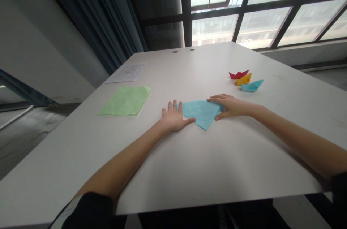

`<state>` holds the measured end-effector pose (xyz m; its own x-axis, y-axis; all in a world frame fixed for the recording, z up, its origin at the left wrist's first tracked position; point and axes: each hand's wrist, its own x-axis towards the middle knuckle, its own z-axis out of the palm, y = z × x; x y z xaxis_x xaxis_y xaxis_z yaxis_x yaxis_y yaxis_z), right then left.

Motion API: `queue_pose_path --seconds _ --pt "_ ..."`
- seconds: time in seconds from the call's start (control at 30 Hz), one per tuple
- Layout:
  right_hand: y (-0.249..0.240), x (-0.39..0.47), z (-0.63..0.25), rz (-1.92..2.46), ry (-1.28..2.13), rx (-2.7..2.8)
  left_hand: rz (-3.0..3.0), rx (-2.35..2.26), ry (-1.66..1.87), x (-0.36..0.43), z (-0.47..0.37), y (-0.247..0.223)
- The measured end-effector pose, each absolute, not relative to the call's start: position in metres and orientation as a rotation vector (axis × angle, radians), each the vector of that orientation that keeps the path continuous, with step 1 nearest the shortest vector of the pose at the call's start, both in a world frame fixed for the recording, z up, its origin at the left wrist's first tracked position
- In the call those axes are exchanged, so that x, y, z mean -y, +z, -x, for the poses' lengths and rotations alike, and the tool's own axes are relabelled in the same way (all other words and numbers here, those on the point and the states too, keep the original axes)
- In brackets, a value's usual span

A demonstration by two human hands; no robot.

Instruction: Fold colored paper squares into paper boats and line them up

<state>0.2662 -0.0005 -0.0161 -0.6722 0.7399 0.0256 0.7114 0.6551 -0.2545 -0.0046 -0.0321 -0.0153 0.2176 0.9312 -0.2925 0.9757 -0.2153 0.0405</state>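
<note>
A light blue sheet of paper (202, 111), folded into a triangle, lies on the white table with one point towards me. My left hand (175, 117) rests flat over its left corner, fingers spread and thumb stretched along the lower left edge. At the right corner is my right hand (229, 106), its fingers lying along the top edge and its thumb apart, below the corner. The paper's right corner shows loose layers between thumb and fingers. Part of each corner is hidden under the hands.
Right of the paper stand three small folded boats: red (239, 74), yellow (244, 79) and blue (252, 86). A creased green sheet (126, 101) lies to the left, with a printed white page (127, 73) behind it. The white table (189, 171) reaches towards the windows.
</note>
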Motion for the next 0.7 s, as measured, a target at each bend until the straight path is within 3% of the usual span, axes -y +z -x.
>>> queue_pose_path --seconds 0.47,0.7 --pt "-0.008 0.006 -0.252 0.946 0.310 2.715 -2.322 -1.668 -0.280 0.020 0.021 -0.006" --pt "-0.003 0.006 -0.248 1.338 0.389 2.339 -2.275 -1.621 0.211 -0.004 0.028 -0.004"
